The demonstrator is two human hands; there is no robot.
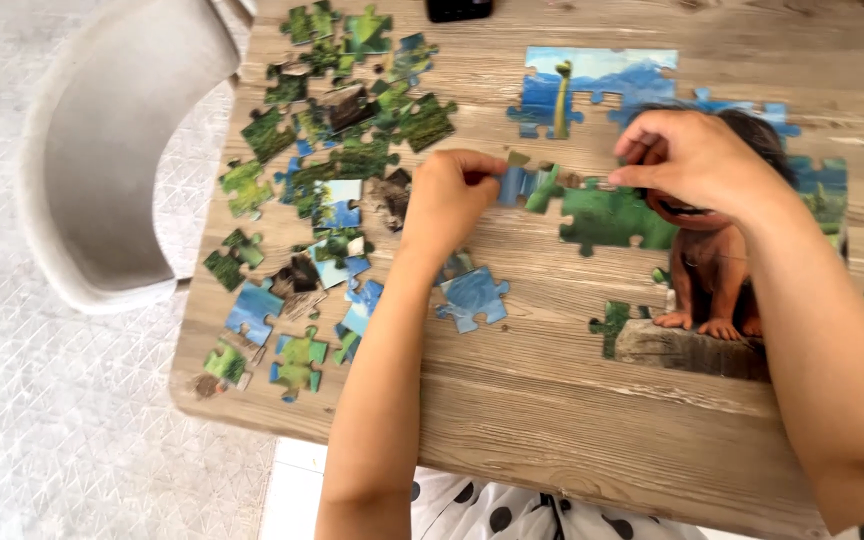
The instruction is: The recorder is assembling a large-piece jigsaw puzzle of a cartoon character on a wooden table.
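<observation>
Puzzle piece [520,183] pinched shut in left hand [449,200], just left of assembled section [612,215], long axis level toward it. Right hand [697,160] fingertips pressed closed on section's top edge, empty otherwise.

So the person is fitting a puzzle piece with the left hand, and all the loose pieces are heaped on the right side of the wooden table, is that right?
Not quite. The head view shows the loose pieces heaped on the left side of the wooden table, by the grey chair. The rest holds: the left hand pinches a puzzle piece against the assembled part.
</observation>
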